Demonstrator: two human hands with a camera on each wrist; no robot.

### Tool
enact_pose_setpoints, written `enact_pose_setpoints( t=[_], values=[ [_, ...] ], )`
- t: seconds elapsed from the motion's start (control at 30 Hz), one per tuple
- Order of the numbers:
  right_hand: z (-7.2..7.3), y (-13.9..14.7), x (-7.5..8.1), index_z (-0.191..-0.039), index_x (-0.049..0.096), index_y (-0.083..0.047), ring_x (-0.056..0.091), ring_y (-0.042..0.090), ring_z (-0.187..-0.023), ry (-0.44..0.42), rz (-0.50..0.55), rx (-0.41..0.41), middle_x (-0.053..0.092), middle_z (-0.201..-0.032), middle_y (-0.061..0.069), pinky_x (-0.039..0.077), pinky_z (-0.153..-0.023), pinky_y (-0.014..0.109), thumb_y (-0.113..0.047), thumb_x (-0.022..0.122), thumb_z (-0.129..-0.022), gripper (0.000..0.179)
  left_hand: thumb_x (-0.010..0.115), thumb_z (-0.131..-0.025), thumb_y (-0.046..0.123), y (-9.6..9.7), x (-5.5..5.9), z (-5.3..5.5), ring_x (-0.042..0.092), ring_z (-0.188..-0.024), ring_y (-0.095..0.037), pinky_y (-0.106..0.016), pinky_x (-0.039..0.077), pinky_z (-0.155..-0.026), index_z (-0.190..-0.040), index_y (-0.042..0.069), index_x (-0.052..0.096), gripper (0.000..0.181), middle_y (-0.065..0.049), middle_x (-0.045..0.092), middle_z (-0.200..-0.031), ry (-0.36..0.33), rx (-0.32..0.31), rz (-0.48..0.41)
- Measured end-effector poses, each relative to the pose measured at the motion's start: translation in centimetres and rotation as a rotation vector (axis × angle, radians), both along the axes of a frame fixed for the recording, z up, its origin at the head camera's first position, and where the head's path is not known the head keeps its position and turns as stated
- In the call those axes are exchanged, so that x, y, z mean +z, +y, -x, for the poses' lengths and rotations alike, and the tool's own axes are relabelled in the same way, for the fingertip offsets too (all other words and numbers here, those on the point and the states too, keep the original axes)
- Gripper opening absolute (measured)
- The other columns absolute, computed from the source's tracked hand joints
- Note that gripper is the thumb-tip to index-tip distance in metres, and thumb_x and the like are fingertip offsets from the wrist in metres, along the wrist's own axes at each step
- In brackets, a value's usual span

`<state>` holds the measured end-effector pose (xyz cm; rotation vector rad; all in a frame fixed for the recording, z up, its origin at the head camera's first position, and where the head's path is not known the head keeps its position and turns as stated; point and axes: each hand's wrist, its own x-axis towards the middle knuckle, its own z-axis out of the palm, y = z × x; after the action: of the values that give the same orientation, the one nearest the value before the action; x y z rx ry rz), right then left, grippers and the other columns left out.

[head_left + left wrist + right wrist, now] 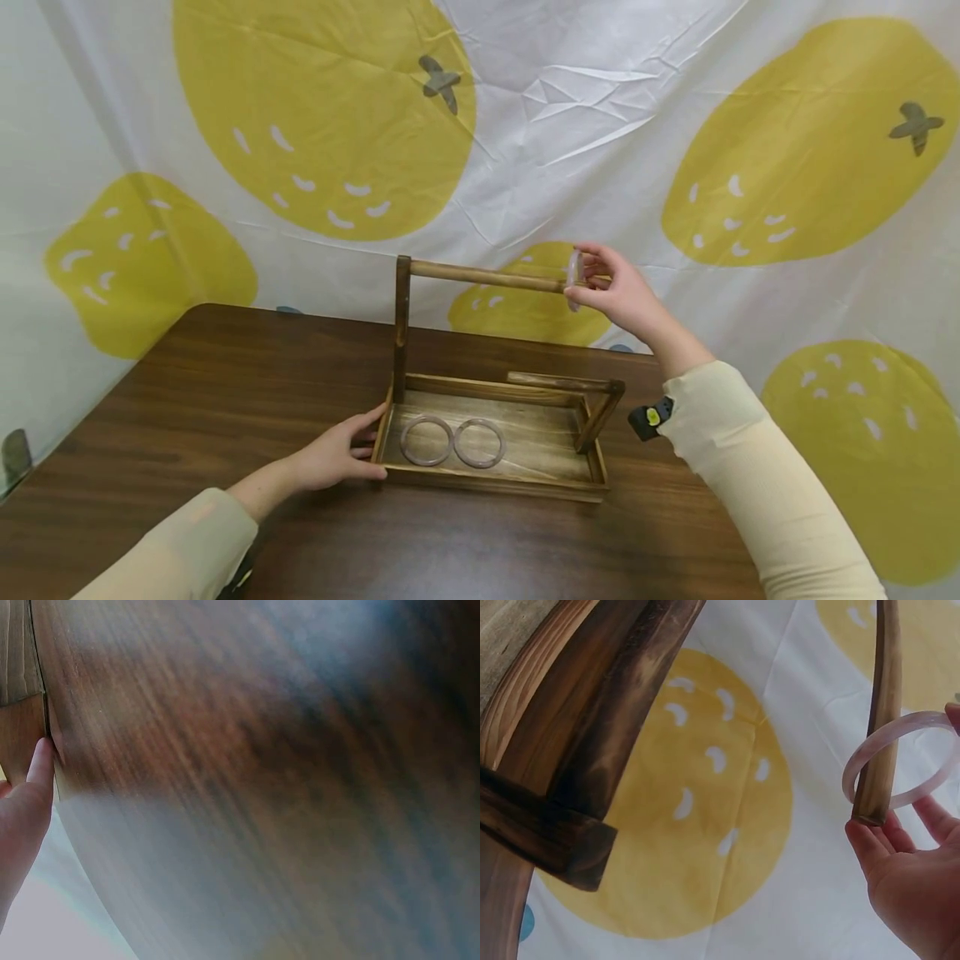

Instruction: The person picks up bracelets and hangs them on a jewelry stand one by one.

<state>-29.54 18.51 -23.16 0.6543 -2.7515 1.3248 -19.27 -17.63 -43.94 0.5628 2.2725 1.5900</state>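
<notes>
My right hand [630, 300] pinches a pale pink, translucent bangle [866, 750] between thumb and fingers. The bangle encircles the free end of the upper wooden bar [480, 274], which belongs to a brown wooden display stand with a tray base [495, 481]. Fingertips are close to or touching the bar's end in the right wrist view. At the stand's left end, my left hand [326, 458] grips the tray's short side, its thumb at the front corner. Inside the tray lie two similar bangles, a left one [403, 442] and a right one [504, 443], side by side.
A lower, shorter bar [558, 382] juts leftward from a post [600, 417] at the tray's right end. The stand rests on a dark brown wooden table [247, 392]. Behind hangs a white cloth [570, 167] printed with yellow lemons.
</notes>
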Motion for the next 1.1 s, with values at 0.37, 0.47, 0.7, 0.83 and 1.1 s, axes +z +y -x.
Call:
enact_pose_setpoints(
  t=[0.37,0.47,0.7,0.83,1.1],
  values=[
    [0.4,-1.2,0.5,-0.142,0.033,-0.003,0.044,0.036,-0.121,0.044,-0.094,0.048,0.043,-0.132,0.022,0.033,-0.111,0.049,-0.013,0.065,-0.086,0.065,0.077,-0.077,0.016,0.0,0.2,0.0,0.034,-0.128,-0.051,-0.044,0.048,-0.099,-0.148,-0.005,0.008,0.101,-0.037,0.013,-0.147,0.000,-0.004,-0.006],
    [0.5,-1.6,0.7,-0.142,0.034,-0.003,0.044,0.036,-0.121,0.053,-0.111,0.054,0.044,-0.131,0.023,0.034,-0.110,0.050,-0.013,0.066,-0.086,0.065,0.077,-0.078,0.016,0.0,0.1,0.0,0.035,-0.128,-0.051,-0.044,0.048,-0.099,-0.148,-0.005,0.007,0.101,-0.037,0.013,-0.147,0.001,-0.008,-0.004],
    [0.4,-2.7,1.0,-0.142,0.033,0.001,0.043,0.038,-0.123,0.073,-0.146,0.076,0.042,-0.128,0.024,0.034,-0.110,0.051,-0.013,0.066,-0.085,0.067,0.076,-0.078,0.016,0.0,0.1,0.0,0.035,-0.128,-0.050,-0.042,0.049,-0.098,-0.148,-0.005,0.007,0.101,-0.037,0.013,-0.147,-0.012,-0.010,-0.003],
    [0.4,-3.5,1.1,-0.142,0.033,0.003,0.043,0.038,-0.123,0.081,-0.170,0.086,0.041,-0.127,0.025,0.034,-0.111,0.049,-0.013,0.066,-0.084,0.068,0.076,-0.078,0.016,0.1,0.2,0.0,0.035,-0.128,-0.051,-0.043,0.049,-0.098,-0.148,-0.005,0.007,0.101,-0.038,0.013,-0.147,-0.012,-0.015,-0.009],
    [0.4,-5.6,1.2,-0.142,0.033,0.001,0.044,0.034,-0.123,0.096,-0.208,0.107,0.041,-0.127,0.023,0.035,-0.112,0.044,-0.014,0.069,-0.082,0.072,0.076,-0.078,0.016,0.0,0.2,0.0,0.036,-0.127,-0.051,-0.044,0.048,-0.099,-0.148,-0.006,0.008,0.100,-0.038,0.014,-0.146,-0.002,-0.008,-0.003]
  ],
)
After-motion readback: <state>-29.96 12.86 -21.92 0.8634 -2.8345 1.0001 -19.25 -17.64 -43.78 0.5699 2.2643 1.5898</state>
